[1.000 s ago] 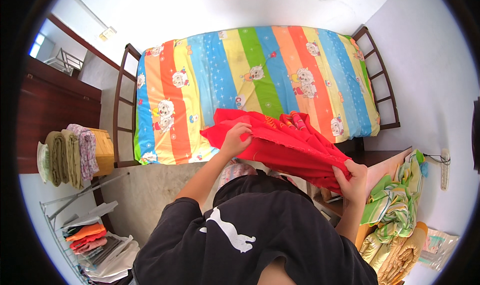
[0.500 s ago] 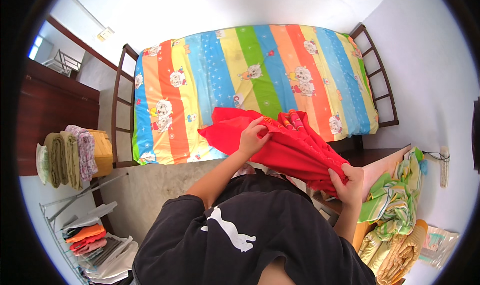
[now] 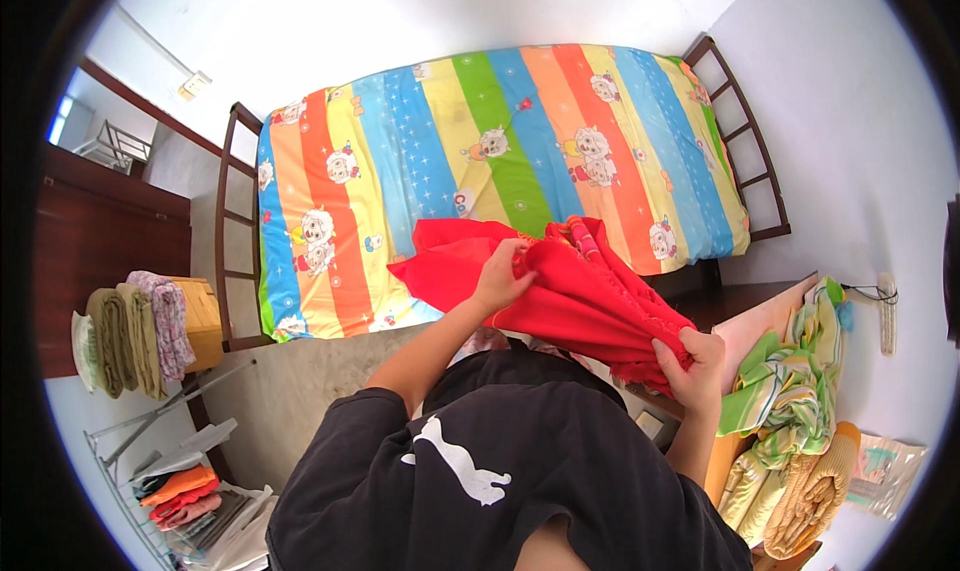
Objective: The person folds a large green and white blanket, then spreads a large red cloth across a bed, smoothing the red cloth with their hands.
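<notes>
A large red cloth [image 3: 570, 296] with a frayed edge and some patterned folds hangs bunched between my hands, in front of the bed. My left hand [image 3: 507, 276] pinches its upper left part, fingers curled into the fabric. At the lower right my right hand [image 3: 692, 366] grips the gathered edge, thumb on top. One loose flap of the cloth spreads left past my left hand. Behind it, a striped, cartoon-printed sheet [image 3: 385, 161] in bright colours covers the bed.
Dark bed end frames [image 3: 232, 221] stand at both sides. To the right lie a crumpled green striped cloth [image 3: 790, 381] and a rolled tan mat [image 3: 815, 491]. At left are folded towels [image 3: 140, 336], a wooden box [image 3: 200, 321] and a rack holding folded clothes [image 3: 185, 491].
My left hand has gathered more of the red cloth, curling its fingers deeper into it. My right hand keeps its hold. The view has shifted slightly.
</notes>
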A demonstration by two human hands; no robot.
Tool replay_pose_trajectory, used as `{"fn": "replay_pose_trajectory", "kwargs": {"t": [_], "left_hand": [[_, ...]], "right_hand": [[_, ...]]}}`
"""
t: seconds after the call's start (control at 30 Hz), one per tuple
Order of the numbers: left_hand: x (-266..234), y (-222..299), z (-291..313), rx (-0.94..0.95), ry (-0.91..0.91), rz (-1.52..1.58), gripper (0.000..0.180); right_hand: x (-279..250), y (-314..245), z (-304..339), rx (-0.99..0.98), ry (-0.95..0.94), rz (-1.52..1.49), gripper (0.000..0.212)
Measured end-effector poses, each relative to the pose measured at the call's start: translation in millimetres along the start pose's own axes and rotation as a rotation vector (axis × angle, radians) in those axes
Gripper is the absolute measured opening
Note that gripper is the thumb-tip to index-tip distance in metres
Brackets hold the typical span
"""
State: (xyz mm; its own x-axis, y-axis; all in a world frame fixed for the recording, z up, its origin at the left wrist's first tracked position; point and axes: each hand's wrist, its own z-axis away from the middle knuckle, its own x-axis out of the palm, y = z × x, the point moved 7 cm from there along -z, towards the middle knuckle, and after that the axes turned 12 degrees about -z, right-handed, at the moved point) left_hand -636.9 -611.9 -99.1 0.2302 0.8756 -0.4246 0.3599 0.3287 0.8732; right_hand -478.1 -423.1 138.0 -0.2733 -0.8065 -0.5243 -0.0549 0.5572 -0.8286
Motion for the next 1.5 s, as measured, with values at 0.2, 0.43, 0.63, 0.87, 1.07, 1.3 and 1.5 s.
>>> {"fn": "replay_pose_trajectory", "kwargs": {"t": [0.2,0.43,0.63,0.87,1.07,1.3,1.5], "left_hand": [[-17.9,-71.3,-17.3,-0.282,-0.102,0.024,0.013],[8.1,-36.2,-16.0,-0.290,-0.371,0.066,0.033],[4.7,-70.3,-22.4,-0.178,-0.080,-0.186,0.011],[-51.9,-77.4,-20.8,-0.654,-0.430,0.594,0.012],[-27.4,-58.2,-8.9,-0.100,-0.579,0.016,0.010],[20.0,-53.5,3.3,0.186,-0.720,-0.126,0.016],[39.3,-70.0,22.8,0.050,-0.933,-0.175,0.019]], "right_hand": [[-2.2,3.3,3.4,-0.020,0.000,0.018,0.030],[7.8,-6.1,0.3,-0.040,-0.042,-0.030,0.032],[13.4,-15.5,-0.9,-0.112,-0.108,-0.003,0.036],[13.3,-22.0,11.5,-0.151,-0.205,0.017,0.035],[22.7,-31.9,9.3,-0.177,-0.283,0.040,0.035],[32.1,-42.7,6.1,-0.206,-0.356,0.063,0.036],[30.5,-37.3,5.6,-0.176,-0.347,0.086,0.037]]}}
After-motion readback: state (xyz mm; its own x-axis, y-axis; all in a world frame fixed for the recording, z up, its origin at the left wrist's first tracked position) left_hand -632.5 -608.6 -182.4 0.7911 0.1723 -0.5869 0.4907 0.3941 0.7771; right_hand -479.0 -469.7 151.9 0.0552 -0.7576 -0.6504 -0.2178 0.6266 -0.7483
